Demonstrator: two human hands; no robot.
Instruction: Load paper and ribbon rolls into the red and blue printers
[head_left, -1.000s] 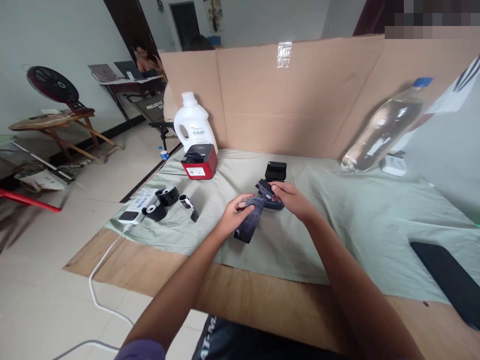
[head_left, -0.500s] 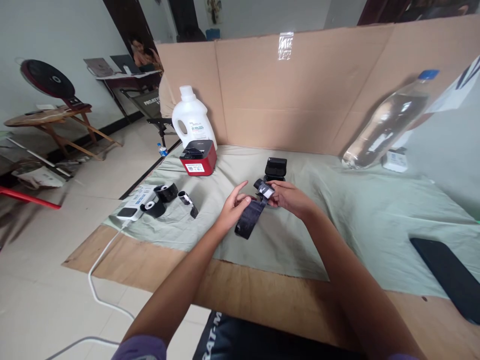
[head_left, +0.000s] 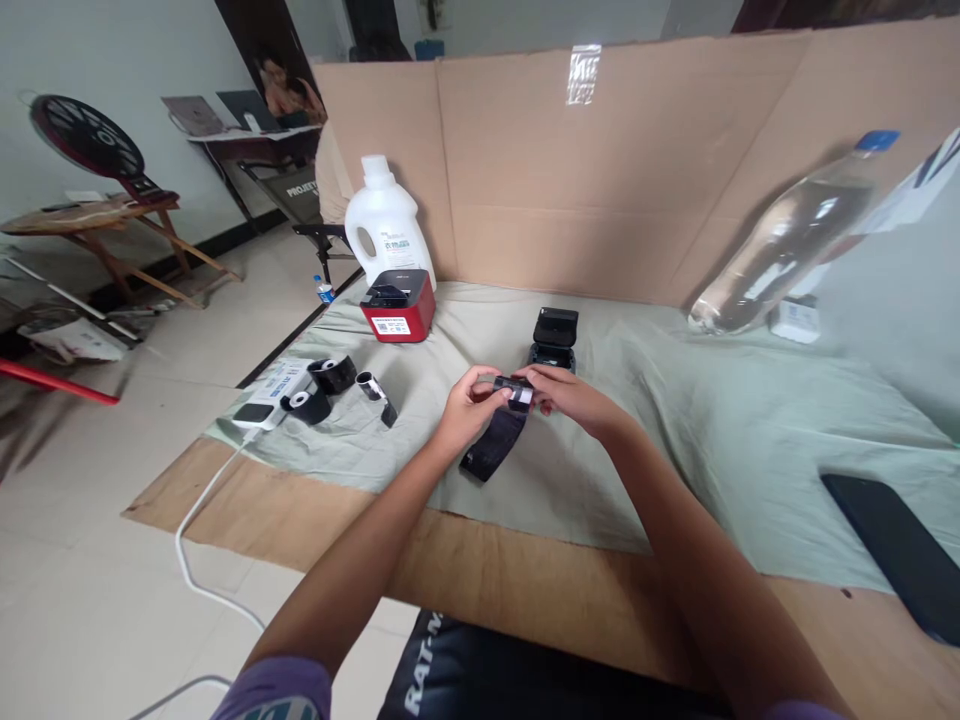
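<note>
Near the middle of the head view, a small roll of glossy black film with a pale band is held up between two hands. The left hand has its grip closed on the roll's left end, thumb in front; the right hand pinches the right end with bent fingers. A flat black strip slants from the roll toward the lower left, over a creased, pale green cloth on a worktop of bare, grained wood. Smooth brown cardboard stands along the back.

Just behind the right hand is a boxy black case, lid raised, its contents too dark to tell. At centre left, an opaque white plastic jug with a looped handle stands capped behind a red box with a black top; what either holds cannot be told. A clear, rounded bottle with a blue cap leans at upper right.

Three more rolls lie at left: two black ones against one white device, and one slimmer roll apart. One black phone lies at lower right.
</note>
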